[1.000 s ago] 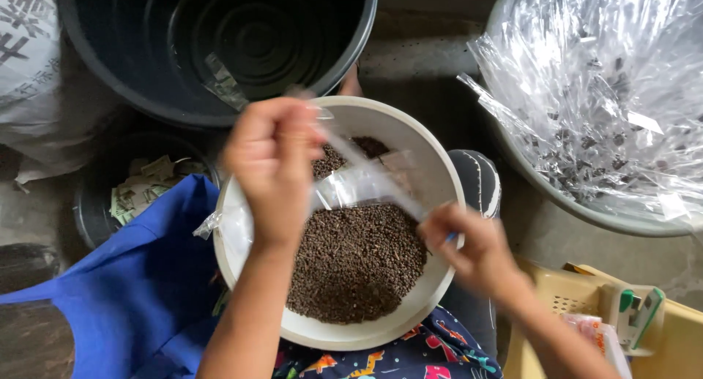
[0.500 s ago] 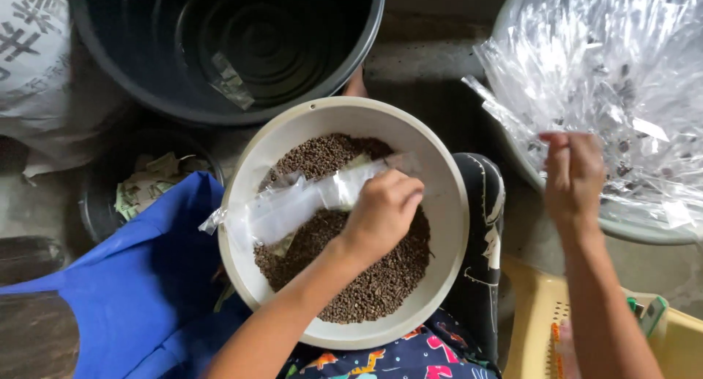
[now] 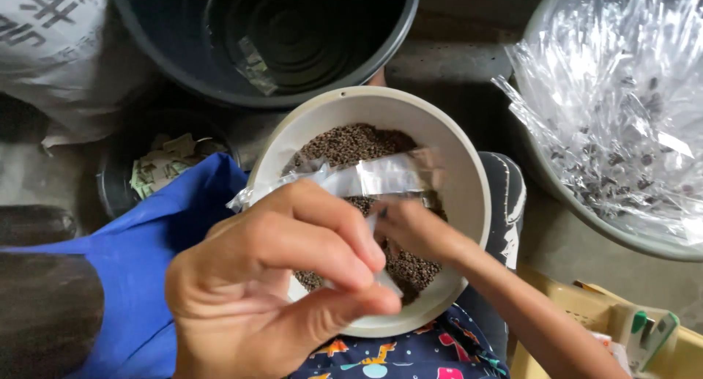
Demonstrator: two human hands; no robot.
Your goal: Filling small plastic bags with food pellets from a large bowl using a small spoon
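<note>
A: Over the round cream bowl (image 3: 469, 203) of brown seeds (image 3: 351, 141), what's the left hand (image 3: 271, 291) doing?
B: Its fingers are pinched shut on a small clear plastic bag (image 3: 366, 180).
A: And the right hand (image 3: 410, 229)?
B: It touches the bag's underside; its grip is hidden.

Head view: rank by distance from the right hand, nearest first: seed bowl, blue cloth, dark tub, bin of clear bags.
From the right hand:
1. Seed bowl: directly under the hand.
2. Blue cloth: lower left, and dark tub: top left. These two are too close to call.
3. Bin of clear bags: far right.
</note>
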